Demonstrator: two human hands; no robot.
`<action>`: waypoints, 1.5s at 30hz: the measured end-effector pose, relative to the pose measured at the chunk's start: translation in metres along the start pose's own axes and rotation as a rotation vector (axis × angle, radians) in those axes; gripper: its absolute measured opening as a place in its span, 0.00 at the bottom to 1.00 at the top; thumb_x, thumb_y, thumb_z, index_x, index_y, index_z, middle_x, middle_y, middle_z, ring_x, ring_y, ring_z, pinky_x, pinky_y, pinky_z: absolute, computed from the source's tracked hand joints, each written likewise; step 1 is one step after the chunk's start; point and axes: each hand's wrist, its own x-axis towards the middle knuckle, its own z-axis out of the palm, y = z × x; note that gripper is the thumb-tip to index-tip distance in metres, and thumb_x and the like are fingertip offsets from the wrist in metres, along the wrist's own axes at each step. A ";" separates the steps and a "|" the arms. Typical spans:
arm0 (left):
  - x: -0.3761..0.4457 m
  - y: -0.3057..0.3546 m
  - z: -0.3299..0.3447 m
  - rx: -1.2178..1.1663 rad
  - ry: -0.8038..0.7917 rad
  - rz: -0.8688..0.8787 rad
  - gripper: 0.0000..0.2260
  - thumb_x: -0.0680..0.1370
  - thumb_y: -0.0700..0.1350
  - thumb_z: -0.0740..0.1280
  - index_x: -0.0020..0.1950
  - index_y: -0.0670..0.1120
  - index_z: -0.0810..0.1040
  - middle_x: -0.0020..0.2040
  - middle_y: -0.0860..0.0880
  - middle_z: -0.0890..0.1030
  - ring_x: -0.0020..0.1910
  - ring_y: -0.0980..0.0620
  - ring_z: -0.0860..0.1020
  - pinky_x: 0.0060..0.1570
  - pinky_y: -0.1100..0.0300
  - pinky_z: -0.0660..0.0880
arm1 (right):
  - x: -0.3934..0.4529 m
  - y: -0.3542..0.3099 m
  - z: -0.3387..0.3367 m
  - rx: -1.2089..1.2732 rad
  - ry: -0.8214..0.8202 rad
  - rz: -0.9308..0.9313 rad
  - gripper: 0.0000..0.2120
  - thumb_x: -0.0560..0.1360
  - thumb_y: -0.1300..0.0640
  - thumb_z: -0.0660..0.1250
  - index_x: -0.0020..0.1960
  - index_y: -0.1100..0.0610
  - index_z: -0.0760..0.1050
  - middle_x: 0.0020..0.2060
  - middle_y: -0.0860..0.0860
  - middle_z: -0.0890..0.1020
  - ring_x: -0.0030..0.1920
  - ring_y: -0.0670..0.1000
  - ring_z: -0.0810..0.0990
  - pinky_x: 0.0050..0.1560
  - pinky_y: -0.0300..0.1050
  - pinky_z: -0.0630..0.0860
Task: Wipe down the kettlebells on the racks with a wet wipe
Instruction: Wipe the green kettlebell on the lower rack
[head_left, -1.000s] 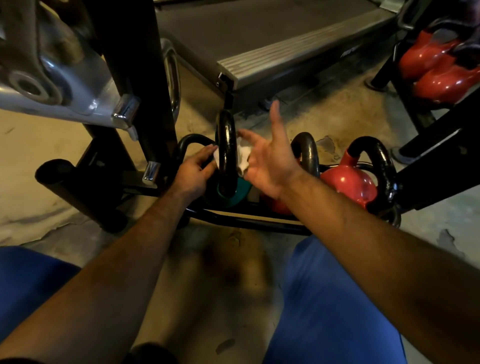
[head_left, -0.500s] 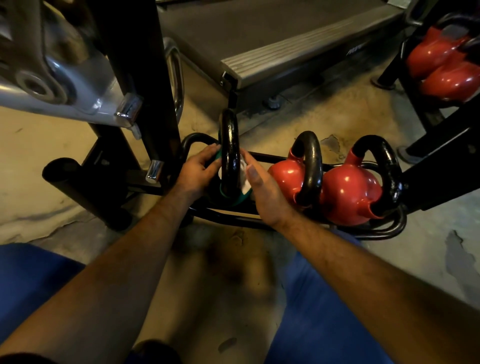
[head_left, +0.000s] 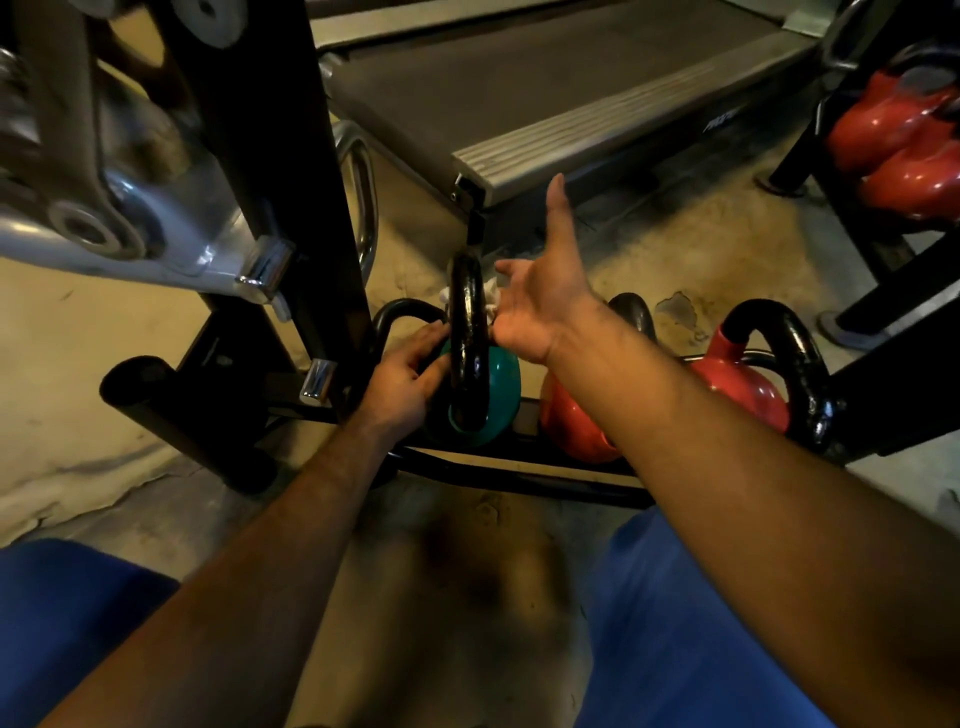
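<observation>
A teal kettlebell (head_left: 498, 384) with a black handle (head_left: 467, 332) stands at the left end of a low black rack (head_left: 498, 460). My left hand (head_left: 405, 379) grips its left side, fingers curled against the body and the foot of the handle. My right hand (head_left: 540, 301) is up at the top of the handle, thumb raised and fingers stretched out, pressing a white wet wipe (head_left: 491, 299) against the handle's right side. A bit of the wipe shows left of the handle too. Two red kettlebells (head_left: 737, 389) sit to the right on the same rack, one partly hidden by my right forearm.
A black machine upright (head_left: 291, 156) with chrome parts stands close on the left. A treadmill deck (head_left: 571, 88) lies behind the rack. More red kettlebells (head_left: 893, 140) rest on another black rack at the upper right. Bare concrete floor lies between my blue-clad knees.
My right hand has risen with the wipe from low beside the kettlebell's body to the top of the handle, fingers spread and thumb up. My left hand stayed on the left side.
</observation>
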 end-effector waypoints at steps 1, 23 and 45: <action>0.000 0.000 0.000 0.004 -0.001 -0.001 0.23 0.76 0.60 0.68 0.70 0.56 0.75 0.71 0.51 0.75 0.72 0.51 0.71 0.71 0.40 0.68 | 0.006 -0.005 0.002 0.006 0.012 0.009 0.62 0.65 0.20 0.61 0.82 0.59 0.45 0.78 0.67 0.59 0.73 0.72 0.64 0.71 0.73 0.62; -0.007 0.005 0.000 0.006 -0.020 0.022 0.24 0.76 0.58 0.69 0.70 0.49 0.76 0.71 0.46 0.74 0.73 0.46 0.70 0.72 0.37 0.66 | -0.032 0.066 -0.020 -0.630 0.112 -0.341 0.52 0.63 0.17 0.56 0.79 0.45 0.60 0.74 0.53 0.71 0.73 0.53 0.70 0.74 0.61 0.63; -0.088 0.073 0.016 0.533 0.157 -0.112 0.22 0.80 0.45 0.66 0.74 0.44 0.71 0.74 0.46 0.73 0.74 0.47 0.68 0.76 0.54 0.62 | -0.064 0.103 -0.042 -0.109 0.517 -0.423 0.13 0.80 0.65 0.62 0.59 0.52 0.79 0.52 0.54 0.81 0.51 0.54 0.81 0.47 0.50 0.80</action>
